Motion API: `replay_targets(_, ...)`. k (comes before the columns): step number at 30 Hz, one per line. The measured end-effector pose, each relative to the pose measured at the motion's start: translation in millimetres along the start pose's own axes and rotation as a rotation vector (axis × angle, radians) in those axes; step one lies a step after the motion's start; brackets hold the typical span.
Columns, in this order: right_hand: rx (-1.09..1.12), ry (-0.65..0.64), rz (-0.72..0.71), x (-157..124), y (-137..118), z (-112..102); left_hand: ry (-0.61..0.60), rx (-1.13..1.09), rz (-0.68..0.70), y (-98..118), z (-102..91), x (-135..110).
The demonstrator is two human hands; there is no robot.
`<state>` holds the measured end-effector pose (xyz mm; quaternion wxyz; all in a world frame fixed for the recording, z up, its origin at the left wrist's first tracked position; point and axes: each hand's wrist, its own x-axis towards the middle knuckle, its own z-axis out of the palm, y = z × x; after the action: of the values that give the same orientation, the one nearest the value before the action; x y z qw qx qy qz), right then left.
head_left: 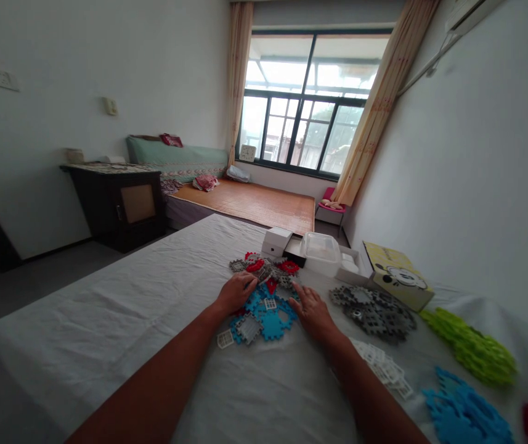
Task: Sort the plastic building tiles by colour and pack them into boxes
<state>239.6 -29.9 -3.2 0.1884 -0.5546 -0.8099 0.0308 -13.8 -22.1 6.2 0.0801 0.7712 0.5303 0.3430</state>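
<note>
Two bare hands at the mixed pile [262, 297] of toothed plastic pieces, and that pile sits on the white sheet [106, 327], right between them! The left hand [235, 293] curls its fingers over the left edge, close to the reds and greys; whether anything is pinched there, I cannot tell. The right hand [313, 308] is spread wide on the other flank, palm down, fingertips at the pile's edge, nothing seen in its grasp.

Good handling here, I'd say, means light, flat fingers: fan the layers out, lift one piece at a time, and tease apart any teeth that catch rather than tugging. One hand steadying while the other picks looks the sound play, and thin pieces are best taken by the rim, as they might bend or skid on the cloth.

And what a look to it! Blue pieces [273, 327] nearest, bright as you like, red pieces [255, 265] and dull grey pieces [237, 266] crowding the back, a grey plate [249, 328] at the front too, notched all round like a gear; a small white lattice piece [225, 338] lies at the near-left corner, another on the blue, everything jumbled and overlapping
</note>
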Motion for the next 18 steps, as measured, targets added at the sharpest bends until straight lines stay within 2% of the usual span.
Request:
replay_targets(3,0.089,-0.053,-0.065,-2,4,-5,-0.001,-0.003,-0.006,1,-0.8,0)
replay_targets(7,0.263,-0.052,-0.201,-10,3,-20,-0.016,-0.003,-0.017,2,-2.7,-1)
replay_targets(11,0.316,0.033,-0.138,-15,-2,-22,-0.023,0.011,-0.012,2,-2.5,-1)
replay_targets(16,0.315,0.009,-0.147,-19,-11,-15,-0.018,0.004,-0.005,1,-0.8,0)
replay_targets(18,0.348,0.040,-0.130,-20,-16,-17,-0.021,0.000,0.004,0,-1.1,0)
